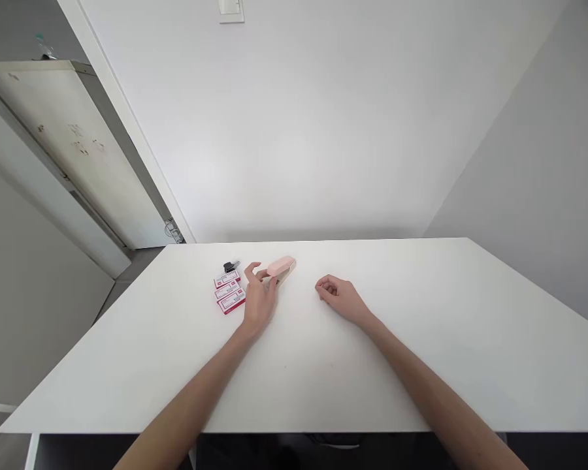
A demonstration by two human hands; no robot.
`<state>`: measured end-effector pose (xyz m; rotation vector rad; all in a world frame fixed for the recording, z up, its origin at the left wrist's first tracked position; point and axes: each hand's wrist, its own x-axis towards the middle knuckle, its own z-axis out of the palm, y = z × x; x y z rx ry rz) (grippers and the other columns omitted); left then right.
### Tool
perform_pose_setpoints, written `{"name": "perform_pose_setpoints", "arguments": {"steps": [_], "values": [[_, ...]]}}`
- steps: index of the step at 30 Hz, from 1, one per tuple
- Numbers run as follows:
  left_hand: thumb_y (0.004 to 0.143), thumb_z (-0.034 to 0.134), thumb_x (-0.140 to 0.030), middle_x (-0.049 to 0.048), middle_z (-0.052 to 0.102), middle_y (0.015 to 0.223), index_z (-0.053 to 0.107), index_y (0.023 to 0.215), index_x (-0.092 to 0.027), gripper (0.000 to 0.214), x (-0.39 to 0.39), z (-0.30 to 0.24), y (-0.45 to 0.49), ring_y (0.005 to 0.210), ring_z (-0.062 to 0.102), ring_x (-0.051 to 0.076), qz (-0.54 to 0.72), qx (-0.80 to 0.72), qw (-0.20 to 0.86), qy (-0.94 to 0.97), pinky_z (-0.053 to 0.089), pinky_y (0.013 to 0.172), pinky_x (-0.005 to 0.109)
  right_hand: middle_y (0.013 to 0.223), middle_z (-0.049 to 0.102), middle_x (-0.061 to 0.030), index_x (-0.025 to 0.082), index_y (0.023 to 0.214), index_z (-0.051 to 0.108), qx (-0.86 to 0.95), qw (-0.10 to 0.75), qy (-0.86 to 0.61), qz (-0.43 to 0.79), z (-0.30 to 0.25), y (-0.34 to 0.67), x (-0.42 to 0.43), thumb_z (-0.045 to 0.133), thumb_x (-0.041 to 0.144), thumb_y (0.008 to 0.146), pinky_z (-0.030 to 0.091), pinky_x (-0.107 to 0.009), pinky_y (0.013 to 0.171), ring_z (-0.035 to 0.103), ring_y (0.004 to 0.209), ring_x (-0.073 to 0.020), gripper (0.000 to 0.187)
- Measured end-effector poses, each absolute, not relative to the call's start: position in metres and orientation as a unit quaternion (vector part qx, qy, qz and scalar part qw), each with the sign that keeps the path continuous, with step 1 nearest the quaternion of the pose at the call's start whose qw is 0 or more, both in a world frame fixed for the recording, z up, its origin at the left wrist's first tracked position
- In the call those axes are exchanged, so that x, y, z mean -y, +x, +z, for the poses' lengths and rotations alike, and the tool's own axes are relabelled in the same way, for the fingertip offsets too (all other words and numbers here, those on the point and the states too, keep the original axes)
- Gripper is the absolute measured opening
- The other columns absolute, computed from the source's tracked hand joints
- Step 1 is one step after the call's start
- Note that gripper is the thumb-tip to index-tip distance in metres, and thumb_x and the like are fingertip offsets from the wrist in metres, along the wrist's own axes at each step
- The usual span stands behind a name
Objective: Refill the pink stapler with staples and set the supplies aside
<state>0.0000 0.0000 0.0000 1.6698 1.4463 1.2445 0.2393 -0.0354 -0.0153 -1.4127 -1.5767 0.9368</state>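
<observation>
A pink stapler (pixel 281 267) lies on the white table (pixel 421 339), toward the far side. My left hand (pixel 258 297) reaches to it, fingertips touching its near end without closing around it. Just left of that hand lie three small red-and-white staple boxes (pixel 229 292) in a row, with a small black staple remover (pixel 230 266) behind them. My right hand (pixel 338 297) rests on the table to the right of the stapler, fingers loosely curled, holding nothing.
The table stands against a white wall, with a grey wall on the right. A pale door (pixel 73 150) stands open at the left. The table's near edge runs along the bottom of the view.
</observation>
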Motion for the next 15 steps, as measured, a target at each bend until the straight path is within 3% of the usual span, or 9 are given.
{"name": "perform_pose_setpoints", "arguments": {"steps": [4,15], "values": [[0.099,0.059,-0.039,0.0105,0.074,0.122,0.033,0.135,-0.027,0.045,-0.0008,0.0034,0.0011,0.113,0.068,0.027,0.470,-0.547,0.305,0.622,0.047,0.090,0.040,0.078,0.069,0.0000,0.026,0.093,0.067,0.624,0.402,-0.557,0.372,-0.0150,0.2400,0.0361,0.059,0.044,0.093,0.047,-0.031,0.067,0.060,0.071,-0.0181,0.020],[0.098,0.060,-0.042,0.0081,0.076,0.125,0.035,0.136,-0.027,0.048,-0.0009,0.0065,0.0020,0.093,0.068,0.023,0.433,-0.565,0.307,0.631,0.049,0.081,0.036,0.078,0.069,0.0010,0.026,0.093,0.067,0.626,0.405,-0.553,0.372,-0.0174,0.2422,0.0359,0.059,0.042,0.093,0.048,-0.032,0.068,0.062,0.072,-0.0180,0.018]]}}
